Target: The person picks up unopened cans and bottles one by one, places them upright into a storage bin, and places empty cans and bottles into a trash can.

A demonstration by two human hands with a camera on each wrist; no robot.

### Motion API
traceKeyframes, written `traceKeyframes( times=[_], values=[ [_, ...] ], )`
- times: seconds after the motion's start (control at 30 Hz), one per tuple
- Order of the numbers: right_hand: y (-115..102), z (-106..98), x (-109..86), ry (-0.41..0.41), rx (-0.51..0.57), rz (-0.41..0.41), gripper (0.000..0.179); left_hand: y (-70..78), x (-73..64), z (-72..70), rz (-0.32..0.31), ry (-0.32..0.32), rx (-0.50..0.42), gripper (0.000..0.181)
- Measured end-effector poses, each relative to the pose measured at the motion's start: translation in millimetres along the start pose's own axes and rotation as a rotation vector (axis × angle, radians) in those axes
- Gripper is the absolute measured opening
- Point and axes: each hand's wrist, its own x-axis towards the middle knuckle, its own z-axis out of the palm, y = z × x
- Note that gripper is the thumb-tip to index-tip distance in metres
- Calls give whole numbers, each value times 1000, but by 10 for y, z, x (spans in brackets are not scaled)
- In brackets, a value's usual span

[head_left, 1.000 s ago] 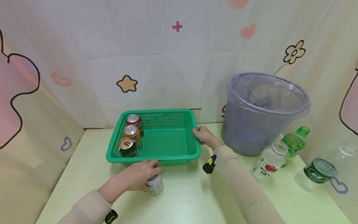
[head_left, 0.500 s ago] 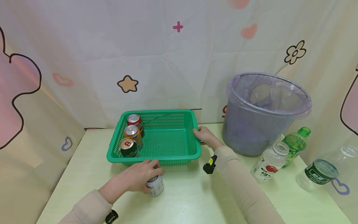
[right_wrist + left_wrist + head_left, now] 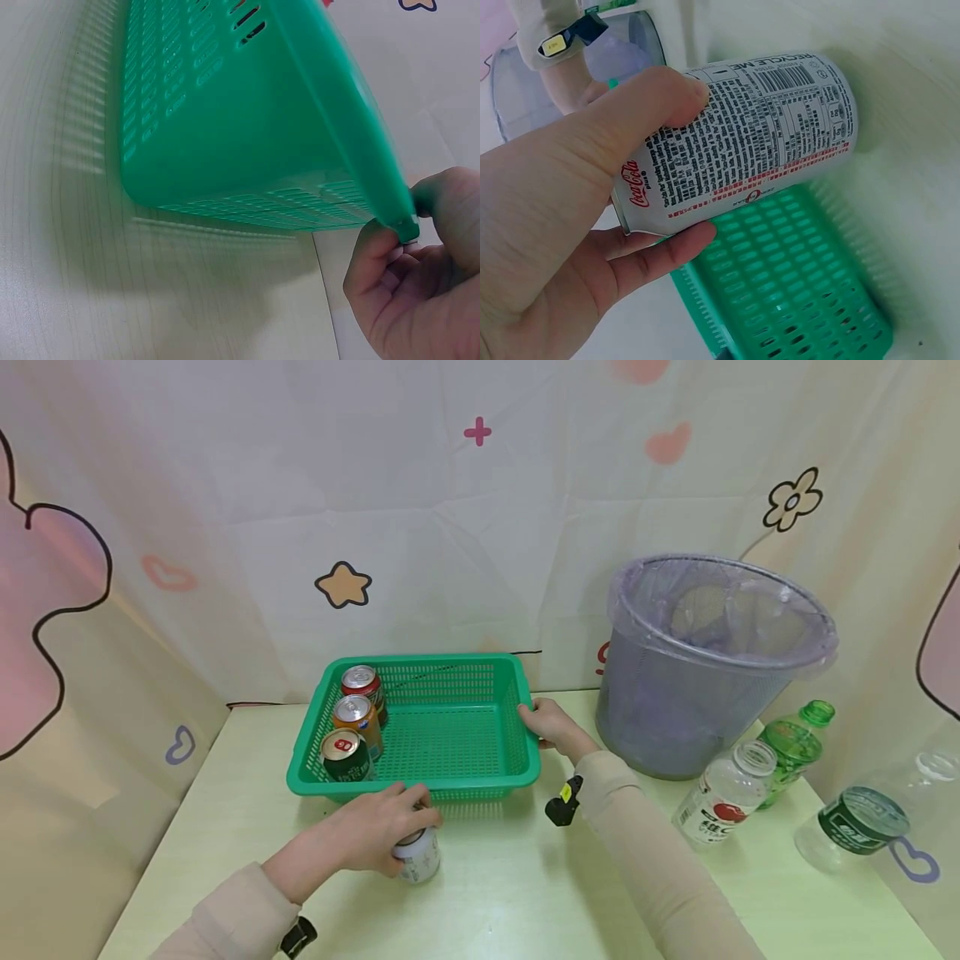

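Observation:
A white Coca-Cola can [image 3: 754, 142] with dense printing is gripped near its top by my left hand [image 3: 378, 831], thumb on one side and fingers on the other. It stands in front of the green plastic basket [image 3: 442, 783]. My right hand [image 3: 551, 725] pinches the basket's right rim between thumb and fingers, as the right wrist view shows close up [image 3: 420, 277]. Inside the basket, along its left side, three cans stand in a row: a red can [image 3: 362, 683], an orange can [image 3: 356, 717] and a dark green can [image 3: 347, 758].
A mesh trash bin [image 3: 667, 710] with a purple liner stands right of the basket. Near it are a clear bottle with a red-marked label [image 3: 716, 806], a green bottle [image 3: 791, 743] and a clear bottle with a green label [image 3: 858, 818]. A patterned curtain [image 3: 465, 527] hangs behind the table.

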Motion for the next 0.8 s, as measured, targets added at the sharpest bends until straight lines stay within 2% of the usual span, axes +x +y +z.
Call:
traceKeyframes(
  times=[0.37,0.8],
  values=[
    [5,-8,0,-5,4,0,38,68,3,-246,18,-15,58,54],
    [28,1,31,-3,2,-11,37,67,-10,-456,52,51,124,51]
  ],
)
